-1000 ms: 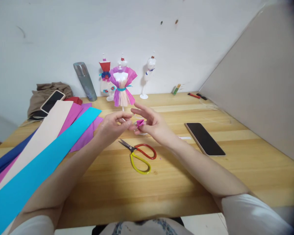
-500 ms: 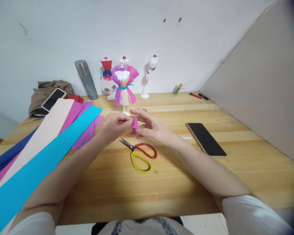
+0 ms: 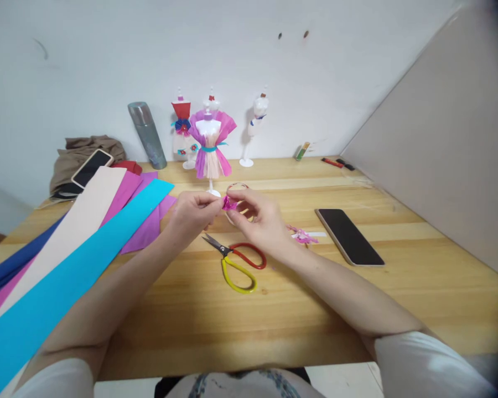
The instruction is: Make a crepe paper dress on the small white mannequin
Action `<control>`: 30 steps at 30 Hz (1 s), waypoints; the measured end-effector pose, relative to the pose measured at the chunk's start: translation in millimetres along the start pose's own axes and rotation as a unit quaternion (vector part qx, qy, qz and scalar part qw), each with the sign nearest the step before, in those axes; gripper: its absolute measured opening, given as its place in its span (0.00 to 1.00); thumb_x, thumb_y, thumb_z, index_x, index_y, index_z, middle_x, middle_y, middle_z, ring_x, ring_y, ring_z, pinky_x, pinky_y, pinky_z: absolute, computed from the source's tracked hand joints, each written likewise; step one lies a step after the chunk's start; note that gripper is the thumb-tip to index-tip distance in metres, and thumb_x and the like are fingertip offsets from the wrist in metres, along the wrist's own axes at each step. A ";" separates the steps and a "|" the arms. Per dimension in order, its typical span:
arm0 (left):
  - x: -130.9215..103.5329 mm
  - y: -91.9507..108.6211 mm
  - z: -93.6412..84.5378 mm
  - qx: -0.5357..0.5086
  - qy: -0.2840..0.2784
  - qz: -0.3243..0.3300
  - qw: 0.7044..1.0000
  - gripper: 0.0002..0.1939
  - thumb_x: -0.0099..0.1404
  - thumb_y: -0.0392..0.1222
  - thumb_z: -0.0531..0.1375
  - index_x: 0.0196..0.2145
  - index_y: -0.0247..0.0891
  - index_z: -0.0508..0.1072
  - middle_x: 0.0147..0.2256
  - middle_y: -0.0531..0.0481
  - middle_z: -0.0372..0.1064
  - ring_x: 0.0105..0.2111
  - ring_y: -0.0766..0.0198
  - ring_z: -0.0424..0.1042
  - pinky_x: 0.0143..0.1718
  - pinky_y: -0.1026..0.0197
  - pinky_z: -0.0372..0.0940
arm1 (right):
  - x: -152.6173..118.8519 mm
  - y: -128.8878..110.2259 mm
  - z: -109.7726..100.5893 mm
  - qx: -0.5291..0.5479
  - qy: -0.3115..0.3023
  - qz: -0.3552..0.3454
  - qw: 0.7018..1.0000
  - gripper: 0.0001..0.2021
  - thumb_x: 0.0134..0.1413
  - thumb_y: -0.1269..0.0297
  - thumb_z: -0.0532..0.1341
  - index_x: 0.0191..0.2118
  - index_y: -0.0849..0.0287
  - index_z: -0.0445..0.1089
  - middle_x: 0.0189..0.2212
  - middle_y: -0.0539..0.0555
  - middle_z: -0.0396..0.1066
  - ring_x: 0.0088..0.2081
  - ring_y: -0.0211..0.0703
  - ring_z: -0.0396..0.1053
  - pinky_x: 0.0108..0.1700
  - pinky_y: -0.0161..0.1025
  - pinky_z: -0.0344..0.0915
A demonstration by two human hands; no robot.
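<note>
A small crumpled magenta paper piece [image 3: 229,203] is held between my two hands, above the wooden table. My left hand [image 3: 195,213] pinches its left side with thumb and forefinger. On its right side, the thumb and fingertips of my right hand [image 3: 259,215] close on the same piece. Scissors [image 3: 224,251] with one red and one yellow handle lie slightly open just below the hands. Behind my right fingers a round roll [image 3: 237,187] partly shows. Beyond the hands stands a small dress form [image 3: 208,143] in a purple, pink and cream paper dress with a blue belt.
Long coloured paper strips [image 3: 108,221] cover the left side, near a brown cloth [image 3: 78,152] and a phone [image 3: 92,168]. A flask [image 3: 147,135] and more dress forms [image 3: 259,119] stand behind. Another phone [image 3: 351,236] and pink scraps [image 3: 304,236] lie right.
My right fingers have come together on the magenta piece, which sits slightly higher and looks turned. The right hand has shifted, uncovering more of the roll and the pink scraps.
</note>
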State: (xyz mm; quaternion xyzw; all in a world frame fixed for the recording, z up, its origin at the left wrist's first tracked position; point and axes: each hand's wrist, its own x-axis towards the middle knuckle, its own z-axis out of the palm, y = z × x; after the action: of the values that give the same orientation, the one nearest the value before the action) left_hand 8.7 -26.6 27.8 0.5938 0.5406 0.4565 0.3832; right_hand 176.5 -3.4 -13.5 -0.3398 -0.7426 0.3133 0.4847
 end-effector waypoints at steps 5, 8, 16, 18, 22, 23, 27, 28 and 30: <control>0.9 -2.2 1.6 -0.030 0.014 0.001 0.999 0.14 0.52 0.48 0.63 0.17 0.36 0.72 0.13 0.55 0.61 0.14 0.72 0.59 0.15 0.69 0.55 | 7.7 -2.1 -2.4 0.148 -0.020 0.104 0.983 0.09 0.50 0.59 0.67 0.35 0.58 0.76 0.29 0.52 0.78 0.27 0.39 0.73 0.29 0.37 0.70; 1.7 -2.3 2.3 -0.064 0.029 -0.006 0.998 0.12 0.50 0.46 0.63 0.18 0.35 0.74 0.14 0.55 0.63 0.15 0.71 0.60 0.15 0.68 0.57 | 11.5 -3.2 -4.5 0.208 -0.028 0.168 0.963 0.12 0.42 0.58 0.72 0.32 0.58 0.77 0.24 0.49 0.76 0.25 0.38 0.73 0.26 0.34 0.68; 3.7 -7.1 2.1 -0.141 0.005 -0.030 0.990 0.09 0.48 0.44 0.66 0.19 0.34 0.75 0.15 0.53 0.66 0.16 0.71 0.63 0.16 0.68 0.60 | 14.4 -1.8 -7.5 0.323 -0.027 0.248 0.913 0.16 0.37 0.55 0.76 0.27 0.60 0.75 0.19 0.50 0.75 0.19 0.32 0.69 0.22 0.28 0.64; 4.8 -8.6 1.1 -0.154 -0.003 -0.032 0.987 0.10 0.48 0.44 0.67 0.19 0.34 0.75 0.16 0.52 0.67 0.16 0.71 0.63 0.16 0.69 0.60 | 14.2 -2.0 -7.4 0.342 -0.040 0.256 0.903 0.16 0.37 0.55 0.76 0.26 0.60 0.74 0.18 0.49 0.75 0.18 0.31 0.68 0.21 0.28 0.63; 6.3 -9.9 -2.5 -0.171 -0.035 -0.039 0.984 0.11 0.50 0.47 0.68 0.24 0.34 0.79 0.19 0.52 0.69 0.19 0.70 0.65 0.16 0.69 0.61 | 13.3 -3.4 -7.2 0.332 -0.047 0.251 0.908 0.16 0.38 0.55 0.75 0.26 0.60 0.74 0.17 0.49 0.74 0.18 0.31 0.67 0.20 0.28 0.62; 6.4 -9.9 -3.3 -0.170 -0.047 -0.041 0.984 0.13 0.50 0.48 0.69 0.26 0.34 0.80 0.20 0.52 0.69 0.20 0.69 0.66 0.17 0.69 0.62 | 13.0 -3.9 -7.2 0.321 -0.044 0.246 0.914 0.16 0.38 0.55 0.75 0.26 0.60 0.74 0.17 0.49 0.74 0.18 0.31 0.67 0.21 0.28 0.62; 6.3 -9.2 -3.2 -0.142 -0.064 -0.037 0.987 0.15 0.49 0.48 0.71 0.31 0.34 0.81 0.21 0.51 0.71 0.21 0.68 0.68 0.18 0.68 0.63 | 11.9 -5.4 -7.5 0.264 -0.044 0.211 0.940 0.15 0.41 0.54 0.74 0.26 0.60 0.73 0.16 0.48 0.73 0.18 0.31 0.66 0.23 0.30 0.62; 6.1 -8.9 -2.5 -0.136 -0.057 -0.034 0.989 0.15 0.48 0.48 0.71 0.30 0.34 0.81 0.20 0.51 0.71 0.21 0.68 0.67 0.18 0.68 0.63 | 11.6 -5.9 -7.5 0.254 -0.045 0.203 0.945 0.16 0.41 0.53 0.74 0.26 0.60 0.73 0.16 0.47 0.72 0.18 0.32 0.66 0.23 0.30 0.62; 5.6 -8.4 -1.1 -0.133 -0.042 -0.027 0.990 0.13 0.47 0.46 0.71 0.27 0.34 0.79 0.19 0.52 0.71 0.19 0.69 0.67 0.19 0.67 0.63 | 11.3 -6.9 -7.1 0.242 -0.050 0.192 0.950 0.16 0.41 0.52 0.74 0.26 0.59 0.73 0.17 0.47 0.72 0.19 0.32 0.67 0.24 0.31 0.62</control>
State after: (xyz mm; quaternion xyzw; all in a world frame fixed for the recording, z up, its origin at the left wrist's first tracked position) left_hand 5.2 -20.1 20.9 0.5416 0.4739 0.4887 0.4932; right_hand 178.4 2.8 0.0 -0.3321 -0.5884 0.5877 0.4452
